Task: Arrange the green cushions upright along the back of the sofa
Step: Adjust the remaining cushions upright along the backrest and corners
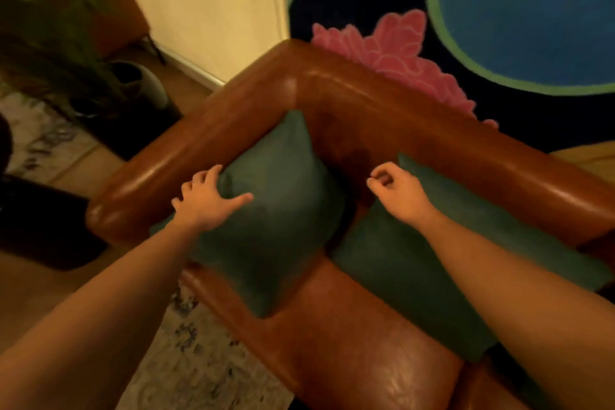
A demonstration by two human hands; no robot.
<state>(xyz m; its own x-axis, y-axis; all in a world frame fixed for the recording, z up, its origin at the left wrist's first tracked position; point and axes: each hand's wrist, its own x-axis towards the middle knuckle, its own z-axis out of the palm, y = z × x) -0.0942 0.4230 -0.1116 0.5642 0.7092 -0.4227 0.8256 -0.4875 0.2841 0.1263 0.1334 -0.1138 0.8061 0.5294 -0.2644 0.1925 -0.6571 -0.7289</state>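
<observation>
Head cam, looking down at the corner of a brown leather sofa. At 9 o'clock, on the floor beside the armrest, a dark potted plant w/ a white pot, blurred. Left hand lies flat on the first green cushion at its left edge, fingers spread wide, thumb out across the fabric, pressing not gripping. That cushion stands tilted on one corner at center frame, its top corner tucked into the sofa's corner, leaning on armrest & backrest. Right hand at approx 2 o'clock from the left one, fingers curled narrow w/ thumb meeting fingertips; can't tell if it pinches fabric. It hovers over the upper edge of the second green cushion, which lies reclined along the backrest from 3 to 5 o'clock, partly under the right forearm. Behind the sofa at 1 o'clock, a wall hanging w/ a pink flower, blue & green shapes.
</observation>
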